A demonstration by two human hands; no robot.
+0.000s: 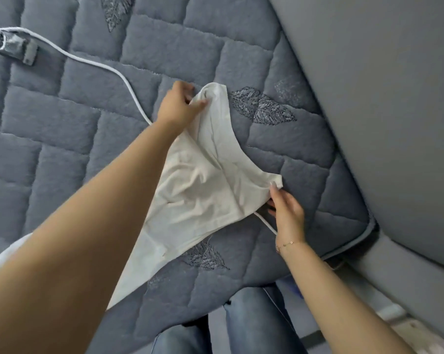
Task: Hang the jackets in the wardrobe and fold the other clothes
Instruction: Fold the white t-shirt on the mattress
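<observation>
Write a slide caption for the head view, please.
Both hands, left hand and right hand, hold a white top over a quilted grey mattress.

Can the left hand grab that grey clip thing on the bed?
Probably yes, but not right away: the left hand is pinching the white top. Nothing lies between it and the grey clip except bare quilt.

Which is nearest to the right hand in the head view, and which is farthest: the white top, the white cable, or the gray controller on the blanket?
From the right hand:
1. White top, pinched at its corner by this hand.
2. White cable, across the blanket to the upper left, beyond the left hand.
3. Gray controller, at the far upper left edge.
</observation>
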